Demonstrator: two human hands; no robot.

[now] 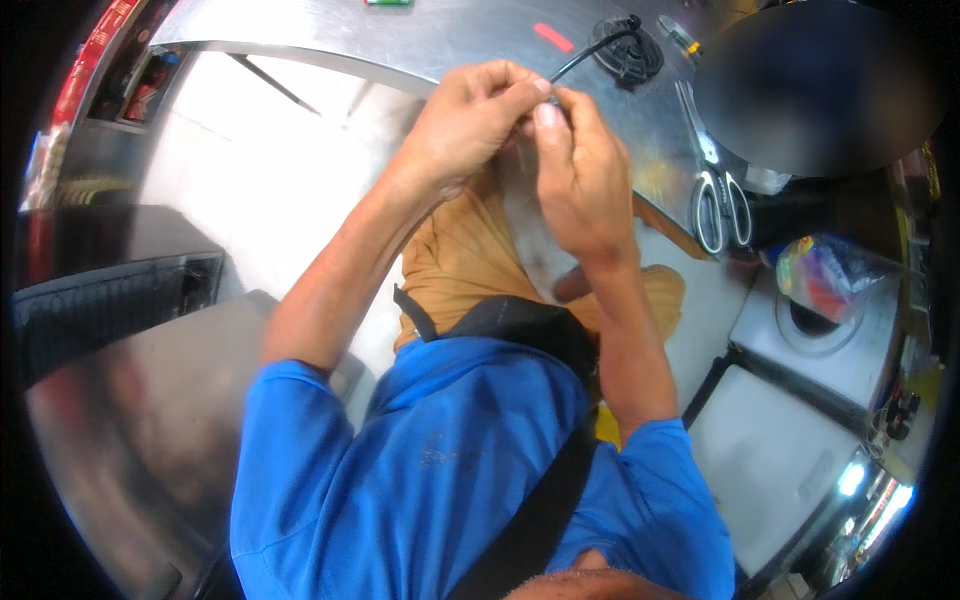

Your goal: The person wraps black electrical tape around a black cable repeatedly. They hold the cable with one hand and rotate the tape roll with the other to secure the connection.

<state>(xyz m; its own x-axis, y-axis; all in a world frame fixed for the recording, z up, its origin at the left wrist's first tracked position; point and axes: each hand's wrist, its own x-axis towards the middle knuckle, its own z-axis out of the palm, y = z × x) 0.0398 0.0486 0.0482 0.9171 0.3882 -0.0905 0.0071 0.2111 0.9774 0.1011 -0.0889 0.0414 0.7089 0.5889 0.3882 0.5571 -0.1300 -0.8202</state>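
Note:
My hands meet over the near edge of a metal table [300, 22]. A black cable [590, 48] runs from a coil [629, 58] on the tabletop to my fingertips. My left hand [478, 115] is closed, thumb and forefinger pinched at the cable's end. My right hand [588, 175] is closed too, with its thumb and forefinger pressed together against the same end. The fingers cover the very tip, so its detail is hidden. To the right of my right hand lie scissors [711, 185] with black-and-white handles, blades pointing away.
A short red strip [553, 38] lies left of the coil, and a slim yellow-and-grey tool [680, 40] right of it. A large dark round shape [820, 90] at the far right is blurred. Below it, a clear plastic bag [825, 275] rests on a white appliance [790, 330].

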